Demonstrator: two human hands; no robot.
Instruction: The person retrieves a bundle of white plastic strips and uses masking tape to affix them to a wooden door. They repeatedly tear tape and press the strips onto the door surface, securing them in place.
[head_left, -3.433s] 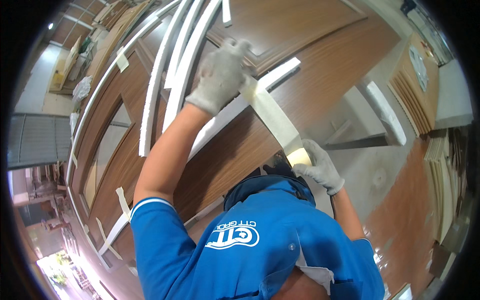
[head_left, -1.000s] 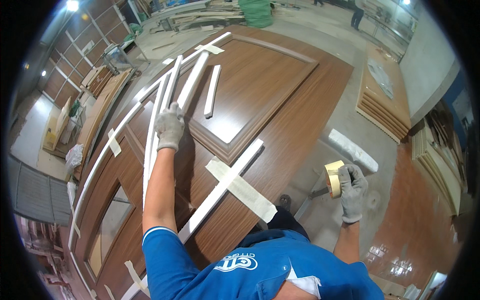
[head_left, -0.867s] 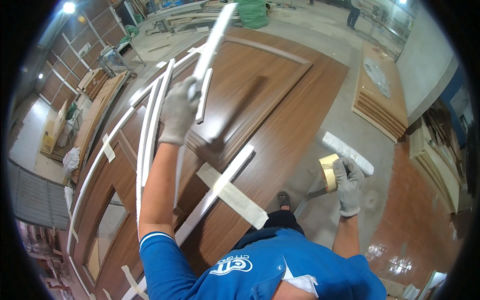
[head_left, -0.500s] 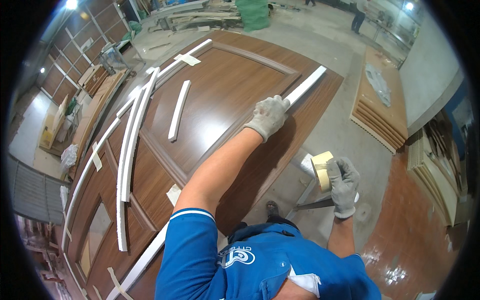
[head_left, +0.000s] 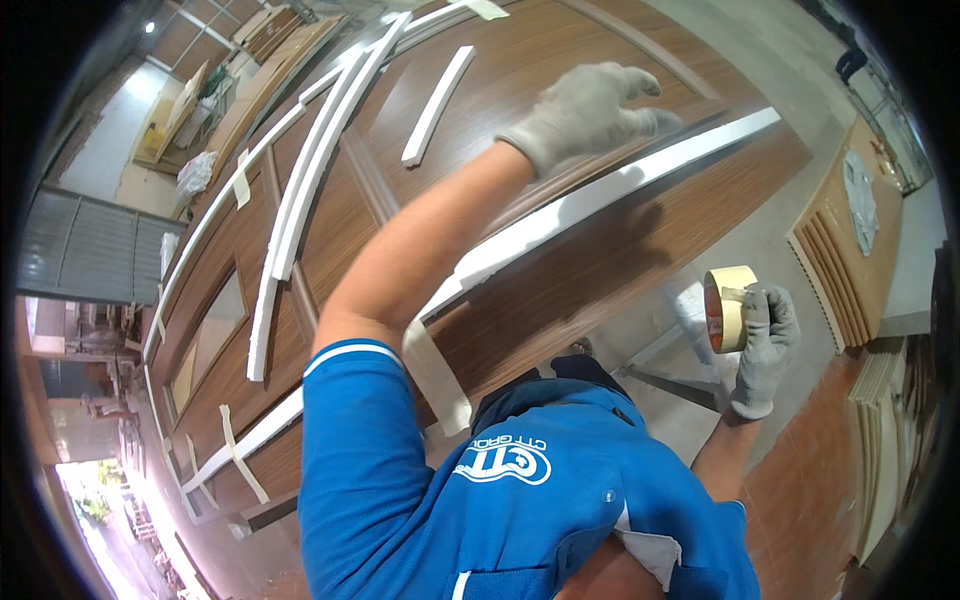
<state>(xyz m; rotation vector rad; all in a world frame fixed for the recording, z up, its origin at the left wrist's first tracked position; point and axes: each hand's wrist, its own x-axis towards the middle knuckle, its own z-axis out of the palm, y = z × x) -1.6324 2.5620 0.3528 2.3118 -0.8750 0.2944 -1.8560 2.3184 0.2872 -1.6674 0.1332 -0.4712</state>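
Note:
My left hand [head_left: 590,115], in a pale work glove, is open with fingers apart over the brown panelled door [head_left: 560,330]. It hovers beside a long white strip [head_left: 640,180] that lies along the door's near edge; whether it touches the surface I cannot tell. A piece of masking tape [head_left: 435,375] crosses that strip by my forearm and hangs past the edge. Off the door's right side, my right hand [head_left: 765,345], gloved in grey, grips a roll of masking tape [head_left: 733,310] by its rim.
More white strips [head_left: 280,230] lie across the door, and a short one [head_left: 438,105] on its panel. Tape pieces [head_left: 240,455] hold the border strips. Stacked boards [head_left: 845,260] stand at right, with plastic wrap [head_left: 860,200] on top. A metal support bar [head_left: 670,388] shows below.
My left hand has let go of the white strip and opened. The strip now reaches back along the near edge. My right hand still holds the tape roll. The whole view has shifted.

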